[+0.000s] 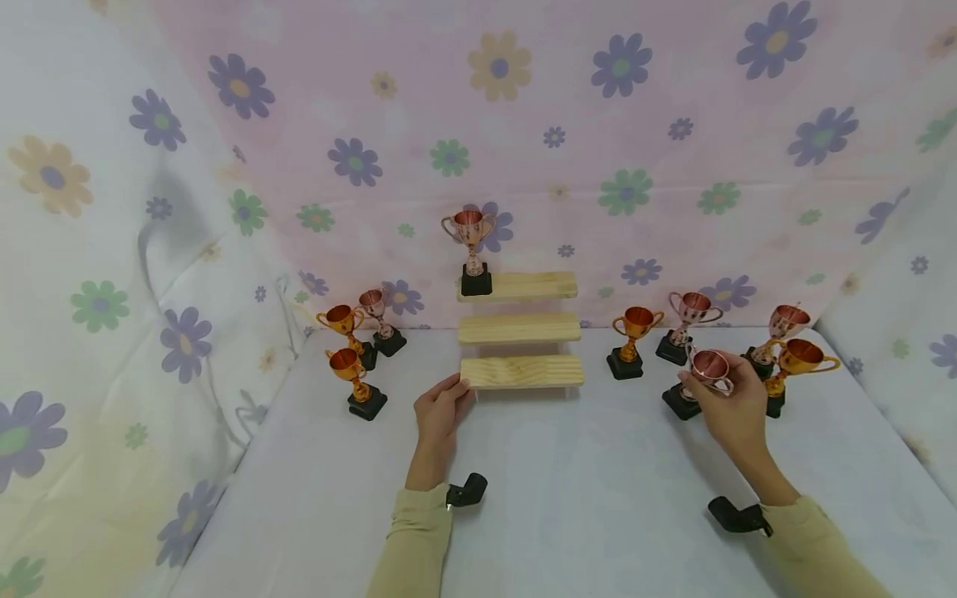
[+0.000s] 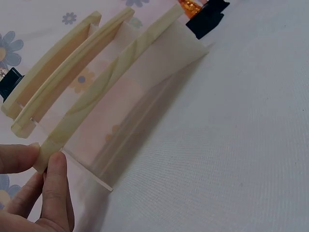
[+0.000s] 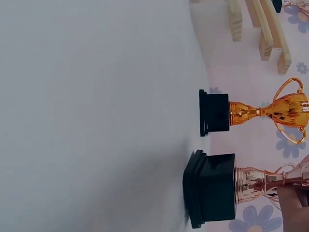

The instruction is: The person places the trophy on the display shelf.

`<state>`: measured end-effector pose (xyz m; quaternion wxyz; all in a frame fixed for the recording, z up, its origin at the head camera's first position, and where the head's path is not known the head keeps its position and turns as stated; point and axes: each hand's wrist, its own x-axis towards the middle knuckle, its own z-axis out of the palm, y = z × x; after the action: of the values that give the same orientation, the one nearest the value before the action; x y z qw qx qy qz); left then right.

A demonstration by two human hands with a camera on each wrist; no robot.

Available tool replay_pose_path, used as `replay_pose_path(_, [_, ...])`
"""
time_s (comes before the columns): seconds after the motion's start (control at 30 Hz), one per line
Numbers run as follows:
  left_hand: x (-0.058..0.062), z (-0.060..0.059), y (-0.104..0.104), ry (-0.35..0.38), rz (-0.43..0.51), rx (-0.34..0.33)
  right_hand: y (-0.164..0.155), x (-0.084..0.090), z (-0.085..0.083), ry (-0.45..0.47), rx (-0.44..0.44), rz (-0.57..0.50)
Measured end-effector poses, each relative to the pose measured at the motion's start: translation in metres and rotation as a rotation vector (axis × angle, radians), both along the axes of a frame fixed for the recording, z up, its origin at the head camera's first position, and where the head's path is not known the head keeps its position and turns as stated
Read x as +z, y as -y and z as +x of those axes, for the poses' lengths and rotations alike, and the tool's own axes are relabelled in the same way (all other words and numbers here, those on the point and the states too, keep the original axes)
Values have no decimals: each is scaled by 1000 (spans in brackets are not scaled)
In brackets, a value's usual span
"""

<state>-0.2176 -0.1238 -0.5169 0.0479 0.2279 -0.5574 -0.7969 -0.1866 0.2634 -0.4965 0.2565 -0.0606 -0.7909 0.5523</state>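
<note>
Centrally, the stepped wooden rack point(image 1: 521, 332) stands against the flowered backdrop, a trophy point(image 1: 473, 253) on its top step. Left hand point(image 1: 441, 411) pinches the lowest step's left end, thumb and fingers clamped. Right hand point(image 1: 728, 407) grips a pink cup point(image 1: 709, 370) standing right of the rack, fingers curled round its bowl.

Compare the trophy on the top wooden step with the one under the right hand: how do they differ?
The rose-copper trophy cup on the top step stands on the pale wooden three-step stand; the rose-copper trophy cup on the white table stands on cloth. The first is untouched, while the right hand grips the second's bowl. The first sits centre-back, the second front right. Both share copper bowls, two handles and black square bases.
</note>
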Motion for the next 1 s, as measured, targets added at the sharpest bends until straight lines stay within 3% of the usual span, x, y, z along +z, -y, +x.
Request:
replay_pose_path(0.27, [0, -1, -1, -14, 10, 34, 7, -8, 21, -159, 84, 42])
replay_pose_path(0.4, [0, -1, -2, -24, 26, 43, 16, -8, 33, -166, 104, 81])
replay_pose_path(0.57, [-1, 0, -2, -33, 30, 51, 28, -7, 39, -172, 182, 21])
replay_pose_path(0.77, [1, 0, -3, -23, 22, 51, 47, 5, 34, -156, 275, -22])
replay_pose_path(0.9, [2, 1, -4, -18, 10, 50, 63, 16, 21, -155, 299, -61])
replay_pose_path(1.0, [3, 2, -4, -16, 5, 48, 78, 26, 8, -204, 326, -123])
